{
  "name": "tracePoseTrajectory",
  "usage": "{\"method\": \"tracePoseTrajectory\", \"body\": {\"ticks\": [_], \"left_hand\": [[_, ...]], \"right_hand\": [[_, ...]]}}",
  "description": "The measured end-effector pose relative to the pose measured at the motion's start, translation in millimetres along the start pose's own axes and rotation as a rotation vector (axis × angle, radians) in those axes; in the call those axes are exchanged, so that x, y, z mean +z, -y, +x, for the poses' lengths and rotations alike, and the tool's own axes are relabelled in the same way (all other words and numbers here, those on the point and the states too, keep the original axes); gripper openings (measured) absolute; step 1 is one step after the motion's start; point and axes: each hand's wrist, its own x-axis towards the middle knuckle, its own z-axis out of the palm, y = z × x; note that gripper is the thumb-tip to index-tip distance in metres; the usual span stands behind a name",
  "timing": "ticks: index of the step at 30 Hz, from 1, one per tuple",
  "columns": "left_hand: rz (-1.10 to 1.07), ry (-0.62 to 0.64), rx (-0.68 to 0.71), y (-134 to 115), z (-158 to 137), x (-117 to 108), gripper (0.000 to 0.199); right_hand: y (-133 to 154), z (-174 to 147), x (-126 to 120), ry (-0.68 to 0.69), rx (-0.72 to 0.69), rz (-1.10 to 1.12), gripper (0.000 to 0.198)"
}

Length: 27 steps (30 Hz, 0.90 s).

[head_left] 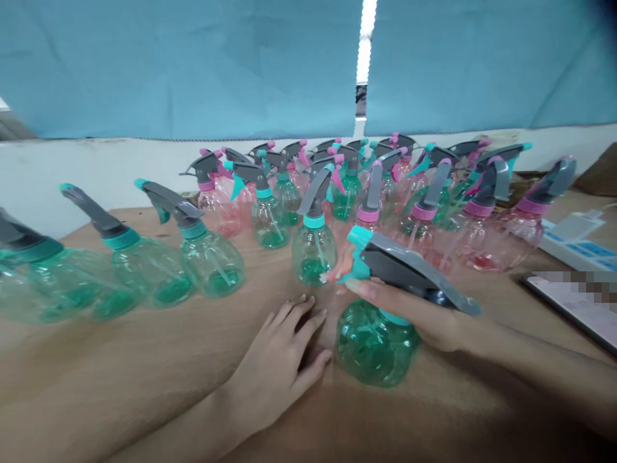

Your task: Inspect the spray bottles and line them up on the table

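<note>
My right hand (434, 315) grips a green spray bottle (378, 350) by its neck and grey spray head. The bottle is see-through, with a turquoise collar, nozzle and trigger, and it leans a little. Some fingers are hidden behind the head. My left hand (277, 360) lies palm down on the tabletop, fingers apart and holding nothing, just left of that bottle. Beyond the hands stands another green spray bottle (315, 254) with a turquoise collar.
Several green spray bottles (212, 260) line the left side. Pink spray bottles (482, 238) and green ones crowd the back and right. A phone (573, 308) lies at the right edge, near a white power strip (578, 247). A blue cloth (193, 71) hangs behind the wooden table (159, 373).
</note>
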Motion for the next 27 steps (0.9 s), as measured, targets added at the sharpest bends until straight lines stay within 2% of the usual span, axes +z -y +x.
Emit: {"method": "tracePoseTrajectory", "body": {"ticks": [6, 27], "left_hand": [[-0.008, -0.004, -0.008, -0.3, 0.3, 0.0, 0.047], [-0.016, -0.007, -0.008, 0.7, 0.4, 1.0, 0.046]], "right_hand": [[-4.3, -1.2, 1.5, 0.007, -0.002, 0.026, 0.026], [-2.3, -2.8, 2.0, -0.022, 0.005, 0.015, 0.025]]}}
